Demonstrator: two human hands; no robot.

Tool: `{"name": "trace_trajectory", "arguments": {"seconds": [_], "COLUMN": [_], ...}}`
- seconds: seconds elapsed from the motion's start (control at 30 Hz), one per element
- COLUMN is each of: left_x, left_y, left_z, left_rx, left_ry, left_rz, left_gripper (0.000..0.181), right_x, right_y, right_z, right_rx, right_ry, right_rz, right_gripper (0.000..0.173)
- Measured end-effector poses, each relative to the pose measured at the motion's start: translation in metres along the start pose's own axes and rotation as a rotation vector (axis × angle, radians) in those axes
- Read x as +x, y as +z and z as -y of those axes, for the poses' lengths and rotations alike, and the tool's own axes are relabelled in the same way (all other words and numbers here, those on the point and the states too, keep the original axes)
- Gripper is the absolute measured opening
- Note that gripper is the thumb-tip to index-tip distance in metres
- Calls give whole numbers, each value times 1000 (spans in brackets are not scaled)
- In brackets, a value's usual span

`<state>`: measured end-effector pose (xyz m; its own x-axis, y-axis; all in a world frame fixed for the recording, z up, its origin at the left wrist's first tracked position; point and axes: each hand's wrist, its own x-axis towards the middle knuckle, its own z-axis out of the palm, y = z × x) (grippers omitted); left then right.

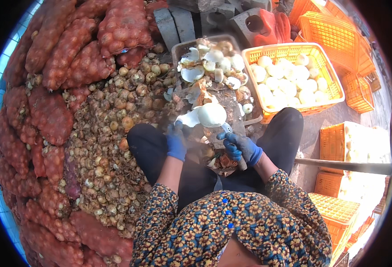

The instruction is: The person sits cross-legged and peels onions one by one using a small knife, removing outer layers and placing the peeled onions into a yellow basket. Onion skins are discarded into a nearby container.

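Note:
My left hand [177, 141], in a blue work glove, pinches a pale flap of onion skin [188, 118] between thumb and fingers. The flap meets the left side of a large white peeled onion [212, 115] above a worn wooden board [237, 128]. My right hand [241, 147], gloved as well, grips a knife [227, 127]. Its blade runs up to the onion's lower right edge, and whether it cuts in is hidden. Onion peels [196, 71] and scraps heap up at the board's far end, in a shallow crate [177, 53].
An orange plastic crate [332, 83] of peeled onions stands at the far right. Unpeeled onions [115, 133] spread over the floor on the left, bordered by red mesh sacks [50, 106]. Concrete blocks [179, 25] lie ahead. A pole [342, 165] and more orange crates [331, 142] are on the right.

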<state>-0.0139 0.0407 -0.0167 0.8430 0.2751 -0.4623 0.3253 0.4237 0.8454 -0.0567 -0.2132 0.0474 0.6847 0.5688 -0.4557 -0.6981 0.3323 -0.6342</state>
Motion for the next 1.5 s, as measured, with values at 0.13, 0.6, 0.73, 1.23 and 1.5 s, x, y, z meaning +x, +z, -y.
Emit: {"name": "trace_trajectory", "arguments": {"seconds": [0.13, 0.6, 0.73, 1.23, 1.5], "left_x": [18, 81, 74, 262, 326], "left_y": [13, 26, 3, -129, -103], "left_z": [-8, -24, -67, 7, -27], "left_rx": [35, 219, -57, 1036, 1374], "left_ry": [137, 394, 322, 266, -414], "left_rz": [190, 44, -76, -459, -366], "left_gripper": [11, 26, 22, 50, 94], "right_x": [-25, -37, 40, 240, 236], "right_y": [-4, -60, -21, -70, -76], "right_z": [71, 155, 77, 179, 168], "right_rx": [-930, -1718, -2103, -2037, -2087], "right_ry": [-671, -651, -333, -372, -280], "right_rz": [-280, -706, -184, -456, -518], "right_gripper": [23, 29, 50, 33, 41]}}
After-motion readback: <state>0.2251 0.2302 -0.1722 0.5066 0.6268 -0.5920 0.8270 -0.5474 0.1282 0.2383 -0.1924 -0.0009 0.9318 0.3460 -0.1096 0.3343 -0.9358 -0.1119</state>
